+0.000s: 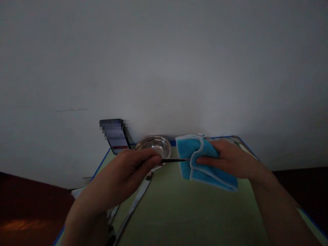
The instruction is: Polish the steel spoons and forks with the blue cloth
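Note:
My left hand (130,167) is closed around the handle of a thin metal utensil (174,160) that points to the right. Its far end disappears into a folded blue cloth (205,164) with white trim. My right hand (228,159) pinches that cloth around the utensil's end, just above the pale green table top (189,212). What kind of utensil it is stays hidden by the cloth.
A shiny steel bowl (153,145) sits at the table's far edge by the white wall. A phone (115,136) leans against the wall to its left. More cutlery (135,201) lies on the table under my left hand. More metal pieces (237,140) lie at the far right corner.

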